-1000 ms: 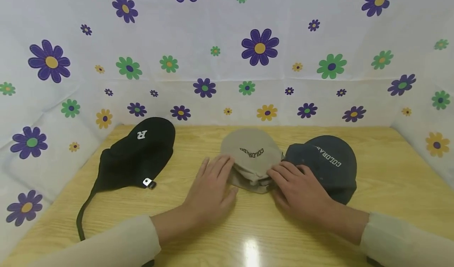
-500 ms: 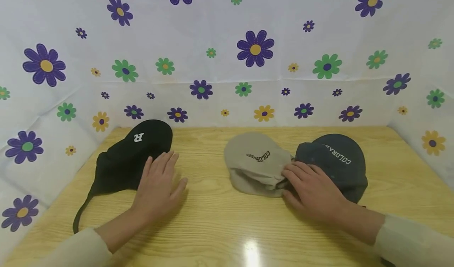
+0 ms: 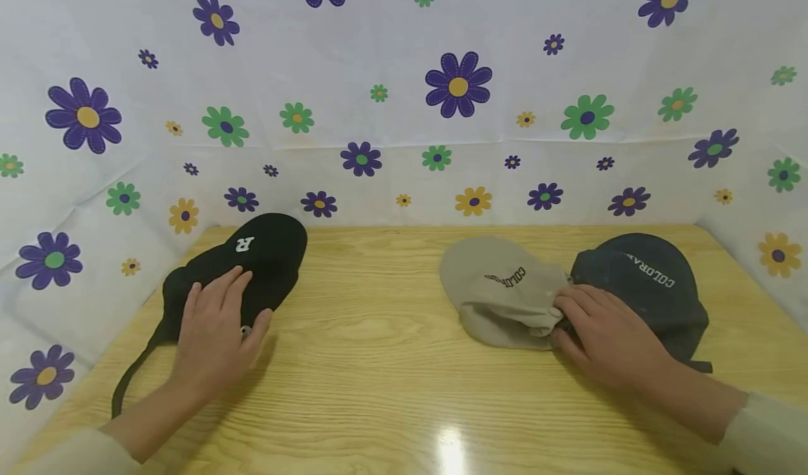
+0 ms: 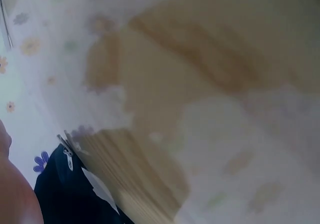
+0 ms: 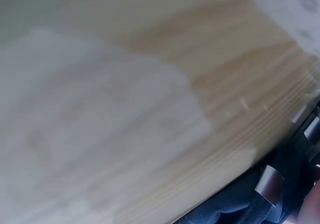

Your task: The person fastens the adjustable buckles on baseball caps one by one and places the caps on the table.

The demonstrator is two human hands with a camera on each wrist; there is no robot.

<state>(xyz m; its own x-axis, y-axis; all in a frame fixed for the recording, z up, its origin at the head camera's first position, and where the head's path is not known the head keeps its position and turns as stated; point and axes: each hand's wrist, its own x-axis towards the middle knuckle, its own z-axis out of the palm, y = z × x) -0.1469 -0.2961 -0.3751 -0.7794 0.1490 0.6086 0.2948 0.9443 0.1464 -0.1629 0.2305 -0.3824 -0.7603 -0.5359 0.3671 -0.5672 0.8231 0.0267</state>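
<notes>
On the left of the table lies a black cap (image 3: 271, 257) with a white R and a long strap trailing toward the front. My left hand (image 3: 217, 335) lies over its near side, fingers extended. A beige cap (image 3: 499, 271) lettered COLORADO rests right of the middle, folded at its near side. My right hand (image 3: 612, 335) grips the beige cap's right end with bent fingers. Just behind that hand is a navy cap (image 3: 650, 299), also lettered, partly hidden by it. In the right wrist view, dark fabric (image 5: 220, 206) with a metal buckle (image 5: 270, 184) shows beside the fingers.
The wooden table (image 3: 366, 391) carries all three caps. A white cloth (image 3: 379, 47) printed with flowers stands behind the table and along both sides.
My left hand has moved left from the beige cap onto the black cap. My right hand has moved right, and the beige and navy caps have shifted right with it.
</notes>
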